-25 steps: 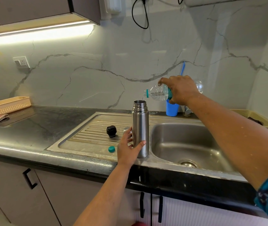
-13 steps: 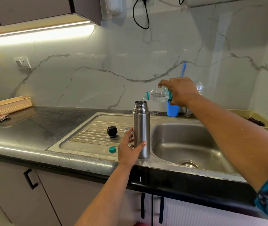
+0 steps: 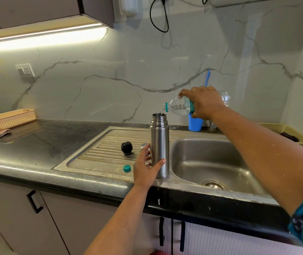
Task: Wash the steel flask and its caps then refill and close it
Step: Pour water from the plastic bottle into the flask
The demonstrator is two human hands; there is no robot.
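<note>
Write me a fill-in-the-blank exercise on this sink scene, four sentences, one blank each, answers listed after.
1. The left hand grips the steel flask, which stands ____ on the sink's edge.
2. The right hand tips a clear plastic bottle so that ____ runs into the flask.
3. The black cap lies on the ribbed ____.
4. The small loose bottle cap near the left hand is ____ in colour.

Missing words: upright; water; drainboard; teal
</note>
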